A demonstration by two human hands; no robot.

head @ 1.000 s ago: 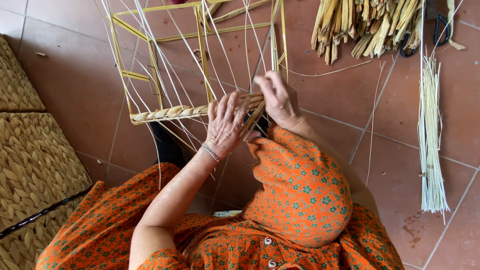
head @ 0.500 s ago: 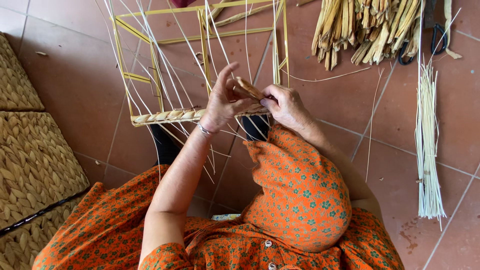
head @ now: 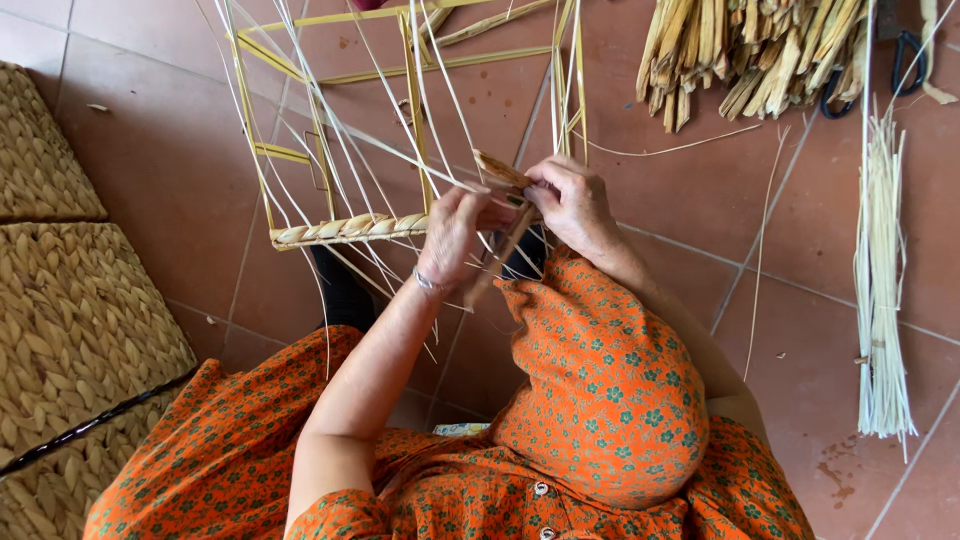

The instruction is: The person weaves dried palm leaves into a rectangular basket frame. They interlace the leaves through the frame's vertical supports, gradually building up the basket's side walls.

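A yellow wire basket frame point(head: 415, 110) stands on the red tile floor in front of me, with thin pale reed stakes point(head: 300, 110) rising from it. A braided straw band point(head: 345, 229) runs along its near bottom edge. My left hand point(head: 455, 230) and my right hand point(head: 570, 200) meet at the frame's near right corner. Both pinch a flat dried straw strand point(head: 500, 172) that passes between the stakes. My knee in orange flowered cloth point(head: 600, 390) lies just below the hands.
Finished woven straw panels point(head: 70, 330) lie stacked at the left. A heap of dried straw leaves point(head: 750, 50) sits at the top right. A bundle of thin pale reeds point(head: 880, 290) lies along the right. Black scissor handles point(head: 905, 60) show near the heap.
Both hands rose a little from the braided band toward the right corner. The straw strand now lies stretched between their fingers, higher among the stakes.
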